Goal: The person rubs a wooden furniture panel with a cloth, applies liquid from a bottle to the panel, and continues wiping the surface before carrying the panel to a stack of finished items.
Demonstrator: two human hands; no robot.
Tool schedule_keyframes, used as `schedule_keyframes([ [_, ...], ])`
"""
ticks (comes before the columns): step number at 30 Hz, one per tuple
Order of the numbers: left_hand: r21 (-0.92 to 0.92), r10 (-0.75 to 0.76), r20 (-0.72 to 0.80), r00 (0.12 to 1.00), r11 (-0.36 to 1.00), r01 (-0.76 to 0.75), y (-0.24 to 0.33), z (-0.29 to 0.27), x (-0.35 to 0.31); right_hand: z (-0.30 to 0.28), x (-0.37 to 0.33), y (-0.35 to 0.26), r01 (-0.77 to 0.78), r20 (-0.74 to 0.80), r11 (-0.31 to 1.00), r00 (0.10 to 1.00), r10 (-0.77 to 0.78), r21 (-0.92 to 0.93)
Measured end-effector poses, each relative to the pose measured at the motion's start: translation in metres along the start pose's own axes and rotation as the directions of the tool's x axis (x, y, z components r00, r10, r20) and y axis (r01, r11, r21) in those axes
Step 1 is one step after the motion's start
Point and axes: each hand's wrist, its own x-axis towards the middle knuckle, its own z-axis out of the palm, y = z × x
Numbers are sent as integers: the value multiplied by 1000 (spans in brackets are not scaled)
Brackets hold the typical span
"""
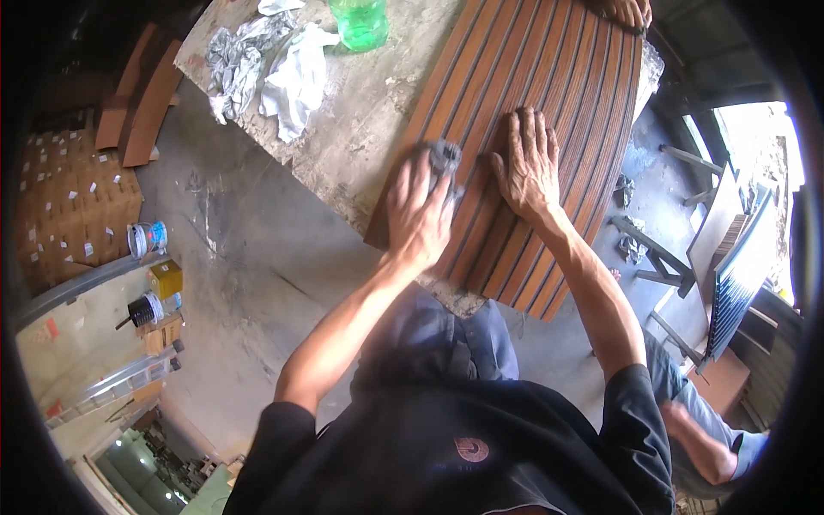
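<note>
A brown wood-grain panel (481, 103) with dark grooves along its length lies on a stained worktable (360, 129). On the panel's left part, my left hand (419, 206) presses down a crumpled dark grey rag (444, 156). That hand is slightly blurred, and much of the rag sits under its fingers. My right hand (530, 172) lies flat on the middle of the panel, fingers stretched out, holding nothing. At the panel's far right corner rests another person's hand (631, 12).
White and grey crumpled rags (296, 81) and a green plastic container (360, 24) occupy the table's far left. A co-worker's arm (704, 442) shows at lower right, near a dark ribbed panel (738, 266) on trestles. Stacked brown boards (77, 197) and paint buckets (146, 239) stand left.
</note>
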Motion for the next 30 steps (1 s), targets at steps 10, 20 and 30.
schedule_keyframes([
  [10,70,123,-111,986,991,-116,-33,71,246,-12,11,-11,-9,-1,999,1000,9,39],
  [20,42,213,28,977,976,-214,-24,10,104,-13,2,-6,-38,28,996,999,36,80],
  [30,-39,316,-38,948,948,-317,-24,63,235,-17,2,1,-30,-21,999,999,30,33],
])
